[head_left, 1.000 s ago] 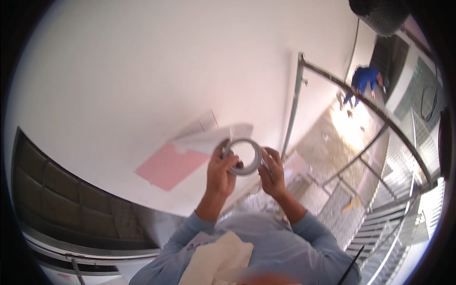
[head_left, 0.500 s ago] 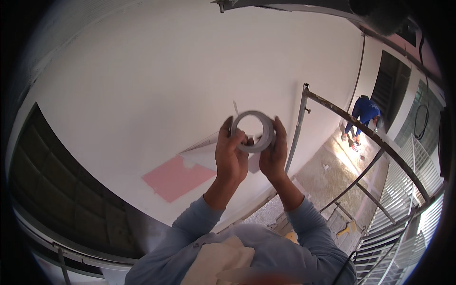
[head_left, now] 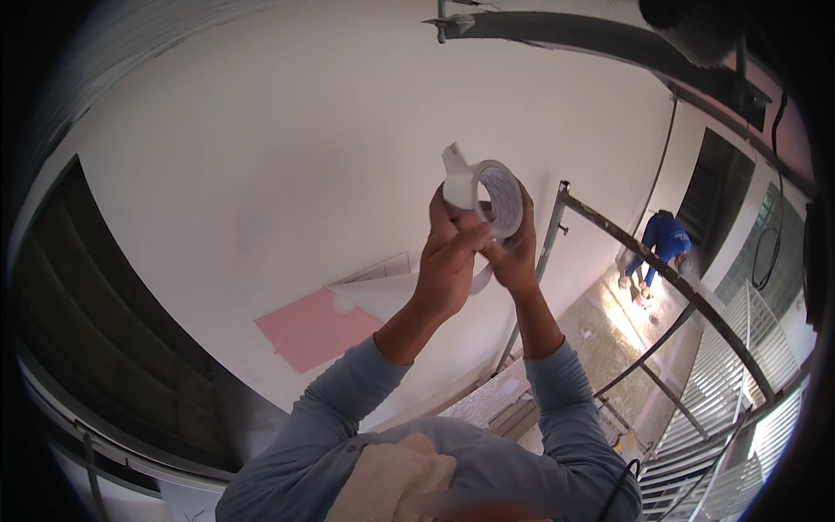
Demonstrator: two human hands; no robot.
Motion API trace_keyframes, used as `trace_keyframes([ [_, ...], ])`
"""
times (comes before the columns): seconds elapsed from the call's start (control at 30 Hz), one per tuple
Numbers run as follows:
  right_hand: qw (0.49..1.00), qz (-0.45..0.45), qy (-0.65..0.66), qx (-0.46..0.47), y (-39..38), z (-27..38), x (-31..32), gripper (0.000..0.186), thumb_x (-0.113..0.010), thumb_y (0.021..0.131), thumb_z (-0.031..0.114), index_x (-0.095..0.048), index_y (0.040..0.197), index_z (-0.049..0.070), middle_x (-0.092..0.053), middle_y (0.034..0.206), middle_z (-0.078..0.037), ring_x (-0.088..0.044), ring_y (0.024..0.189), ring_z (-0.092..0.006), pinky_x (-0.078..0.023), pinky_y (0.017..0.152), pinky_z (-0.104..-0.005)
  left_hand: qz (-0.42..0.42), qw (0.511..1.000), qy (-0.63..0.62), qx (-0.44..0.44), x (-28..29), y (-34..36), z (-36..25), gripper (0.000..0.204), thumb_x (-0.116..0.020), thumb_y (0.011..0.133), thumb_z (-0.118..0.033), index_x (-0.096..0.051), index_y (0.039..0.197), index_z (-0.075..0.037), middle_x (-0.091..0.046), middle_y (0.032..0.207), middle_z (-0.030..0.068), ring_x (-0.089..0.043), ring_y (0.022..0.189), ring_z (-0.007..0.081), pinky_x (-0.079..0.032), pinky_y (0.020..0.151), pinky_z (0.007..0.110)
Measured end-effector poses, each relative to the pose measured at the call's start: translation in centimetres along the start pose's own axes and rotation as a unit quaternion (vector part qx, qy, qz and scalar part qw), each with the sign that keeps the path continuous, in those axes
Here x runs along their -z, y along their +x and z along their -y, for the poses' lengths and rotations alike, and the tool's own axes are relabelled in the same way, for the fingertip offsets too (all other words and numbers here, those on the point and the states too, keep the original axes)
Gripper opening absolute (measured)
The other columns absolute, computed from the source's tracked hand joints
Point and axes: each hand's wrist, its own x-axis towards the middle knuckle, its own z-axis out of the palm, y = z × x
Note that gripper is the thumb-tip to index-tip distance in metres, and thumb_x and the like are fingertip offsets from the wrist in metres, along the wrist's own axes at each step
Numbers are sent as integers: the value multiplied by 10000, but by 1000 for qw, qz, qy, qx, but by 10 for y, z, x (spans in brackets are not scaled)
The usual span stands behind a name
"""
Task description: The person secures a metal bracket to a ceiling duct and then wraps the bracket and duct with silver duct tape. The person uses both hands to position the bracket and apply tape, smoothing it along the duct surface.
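Note:
Both my hands hold a roll of white tape (head_left: 492, 197) up in front of a white wall (head_left: 287, 157). My left hand (head_left: 450, 261) grips the roll from below and pinches its loose end, which sticks up at the roll's top left. My right hand (head_left: 515, 250) clasps the roll's lower right side, fingers curled around the rim. Both forearms wear light blue sleeves. Lower on the wall is a pink patch (head_left: 315, 327) with a white sheet (head_left: 374, 291) partly peeled over it.
A metal scaffold railing (head_left: 644, 261) runs diagonally to my right. Far below, a person in blue (head_left: 657, 248) bends over on a concrete floor. A dark louvred panel (head_left: 96, 322) fills the left. A dark doorway (head_left: 709, 204) is at right. Cream cloth (head_left: 391, 487) hangs at my chest.
I have raised the tape roll higher and turned it more edge-on. My left hand has lifted a loose end off the roll. The view has tilted further up the wall.

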Motion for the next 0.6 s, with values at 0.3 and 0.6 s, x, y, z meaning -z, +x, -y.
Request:
trace_keyframes([
  [0.3, 994, 5, 99, 41, 109, 3, 35, 1149, -924, 717, 286, -230, 1591, 13, -468, 1486, -180, -469, 1398, -312, -402, 1172, -432, -77, 907, 372, -183, 21, 77, -37, 511, -686, 983, -137, -494, 1432, 16, -463, 1362, 243, -637, 1126, 313, -576, 907, 395],
  [0.6, 996, 33, 60, 56, 135, 4, 45, 1173, -910, 696, 330, -220, 1599, 40, -496, 1454, -180, -511, 1354, -290, -435, 1115, -401, -59, 930, 356, -70, 17, 103, -63, 645, -667, 937, -202, -446, 1503, 12, -531, 1393, 197, -600, 1197, 261, -462, 1046, 386],
])
